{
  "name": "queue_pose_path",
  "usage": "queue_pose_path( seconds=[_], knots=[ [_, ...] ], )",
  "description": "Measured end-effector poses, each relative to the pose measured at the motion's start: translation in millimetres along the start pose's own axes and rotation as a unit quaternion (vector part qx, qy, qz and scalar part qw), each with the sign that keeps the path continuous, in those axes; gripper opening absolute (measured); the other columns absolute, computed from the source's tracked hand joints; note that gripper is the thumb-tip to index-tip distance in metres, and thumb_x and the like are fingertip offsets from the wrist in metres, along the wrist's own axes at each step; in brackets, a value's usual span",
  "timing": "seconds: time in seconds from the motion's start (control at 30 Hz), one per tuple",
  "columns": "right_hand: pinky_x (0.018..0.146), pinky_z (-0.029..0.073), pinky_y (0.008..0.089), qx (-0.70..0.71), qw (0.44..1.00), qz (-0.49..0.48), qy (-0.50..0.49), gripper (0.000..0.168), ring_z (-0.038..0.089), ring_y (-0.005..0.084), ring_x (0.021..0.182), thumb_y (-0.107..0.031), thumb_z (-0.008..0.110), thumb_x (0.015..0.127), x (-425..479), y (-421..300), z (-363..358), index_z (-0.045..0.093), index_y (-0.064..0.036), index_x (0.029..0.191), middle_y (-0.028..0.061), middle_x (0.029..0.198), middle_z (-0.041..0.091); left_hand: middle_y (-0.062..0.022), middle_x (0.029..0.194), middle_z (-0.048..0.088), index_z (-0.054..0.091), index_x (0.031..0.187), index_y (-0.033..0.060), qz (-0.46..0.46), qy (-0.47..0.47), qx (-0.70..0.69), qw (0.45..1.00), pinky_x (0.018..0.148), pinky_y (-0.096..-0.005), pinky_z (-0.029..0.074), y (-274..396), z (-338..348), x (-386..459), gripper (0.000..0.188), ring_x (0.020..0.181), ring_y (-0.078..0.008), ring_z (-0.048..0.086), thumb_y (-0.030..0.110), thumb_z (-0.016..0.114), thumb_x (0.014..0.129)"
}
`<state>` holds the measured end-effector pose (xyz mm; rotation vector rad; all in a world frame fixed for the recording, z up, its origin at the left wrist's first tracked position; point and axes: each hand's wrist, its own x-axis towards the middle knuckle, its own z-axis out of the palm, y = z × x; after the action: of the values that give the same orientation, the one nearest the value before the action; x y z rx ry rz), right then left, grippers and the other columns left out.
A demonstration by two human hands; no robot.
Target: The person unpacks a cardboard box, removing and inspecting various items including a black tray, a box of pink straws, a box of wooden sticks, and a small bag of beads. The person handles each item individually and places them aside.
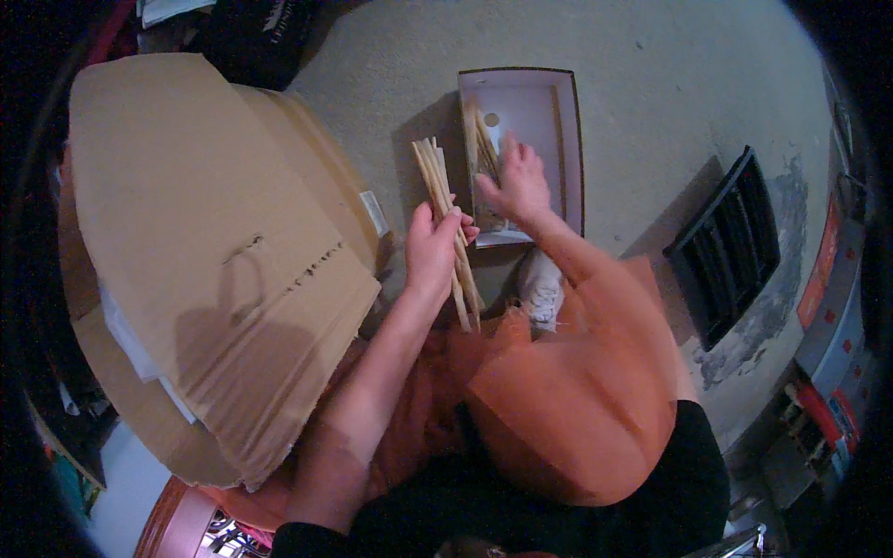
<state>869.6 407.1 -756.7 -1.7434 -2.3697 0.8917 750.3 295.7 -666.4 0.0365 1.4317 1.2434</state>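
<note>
My left hand [439, 240] is closed around a bundle of thin, pale wooden sticks [434, 171], which slants upright in front of my lap. Just to its right an open cardboard box [572, 153] with a whitish inside lies on the floor. Along the box's left side lie more thin sticks [483, 139]. Over the box, near those sticks, hovers my right hand [520, 178], slightly blurred, with its fingers apart and nothing seen in them. My palm hides part of the box's contents.
Large brown cardboard sheets [209, 209] stand at the left, close to my left forearm. A white laced shoe [544, 289] is just below the box. A black slatted plastic piece [732, 244] is on the right. A black bag [258, 42] lies at the upper left.
</note>
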Motion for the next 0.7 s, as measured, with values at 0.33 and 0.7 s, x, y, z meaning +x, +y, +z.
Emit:
queue_pose_path(
  seconds=[0.33,0.7],
  knots=[
    [0.094,0.046,0.0438,0.142,0.986,0.087,-0.008,0.072,0.057,0.0393,0.109,-0.009,0.06,0.075,20.5,46.9,-9.1,0.034,-0.003,0.142,0.0266,0.122,0.056,-0.0087,0.089,0.061,0.049,0.117,0.0002,0.018,0.001,0.02,1.0,0.07,-0.0281,0.053,-2.0,-1.4,-3.6,0.023,0.075,-0.0147,0.062,0.008,0.053,0.096],
    [0.093,0.045,0.0408,-0.012,0.978,-0.209,-0.002,0.047,0.053,0.0346,0.107,-0.007,0.072,0.07,-18.7,31.6,-27.1,0.055,-0.008,0.113,0.0145,0.115,0.056,-0.0084,0.089,0.06,0.049,0.118,0.0009,0.008,0.015,0.009,1.0,0.07,-0.028,0.053,-7.7,-4.0,-4.8,0.024,0.074,-0.0147,0.062,0.008,0.053,0.096]
  ],
)
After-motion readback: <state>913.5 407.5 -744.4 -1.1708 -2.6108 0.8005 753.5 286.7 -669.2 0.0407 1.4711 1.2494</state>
